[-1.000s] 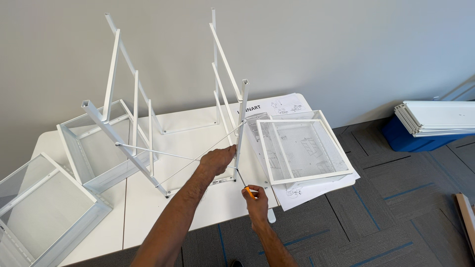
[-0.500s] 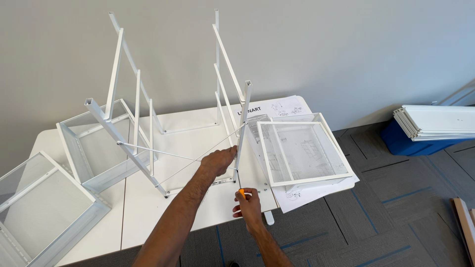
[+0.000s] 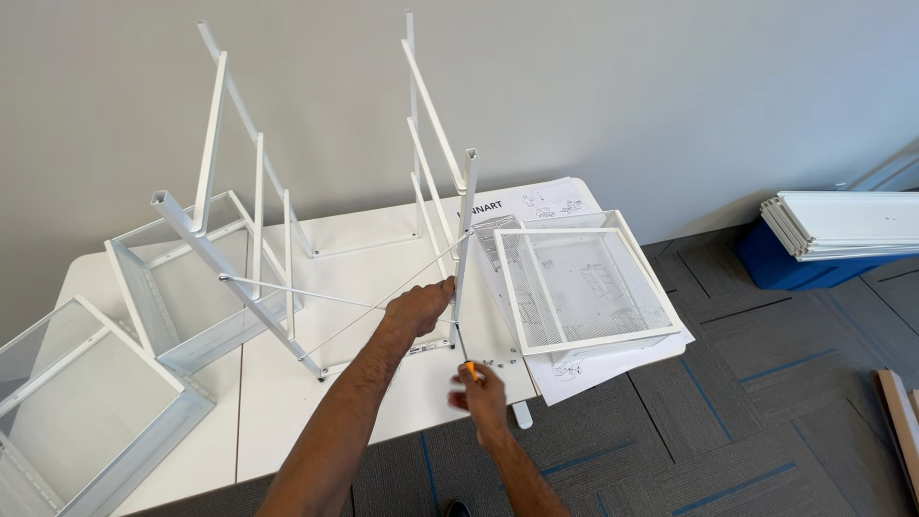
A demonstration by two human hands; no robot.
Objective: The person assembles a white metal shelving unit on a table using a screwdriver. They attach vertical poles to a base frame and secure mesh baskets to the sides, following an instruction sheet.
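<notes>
A white, powder-coated metal rack frame (image 3: 316, 220) of slim square tubes and thin diagonal rods lay tipped on the smooth white bench (image 3: 287, 402), its rails jutting up toward the grey wall. The left hand (image 3: 421, 306) reached across the bench and its grip was closed around the lower part of the frame's near upright post (image 3: 463, 249), close to where the post met the bench top. The right hand (image 3: 479, 388), just off the bench's front edge, held a small screwdriver with an orange handle (image 3: 472, 371) in a narrow pinch, its thin shaft pointing up toward the post's foot. A few tiny dark screws (image 3: 493, 363) lay scattered on the bench just beside that hand.

To the right of the post rested a shallow white mesh basket (image 3: 584, 282) with a square solid rim, sitting on unfolded sheets of white printed instruction paper (image 3: 550, 206) with black line drawings. Two more white mesh baskets (image 3: 86, 402) lay at the bench's left end. On the grey carpet tiles at far right, a stack of flat white panels (image 3: 842, 225) sat on top of a blue box (image 3: 780, 263).
</notes>
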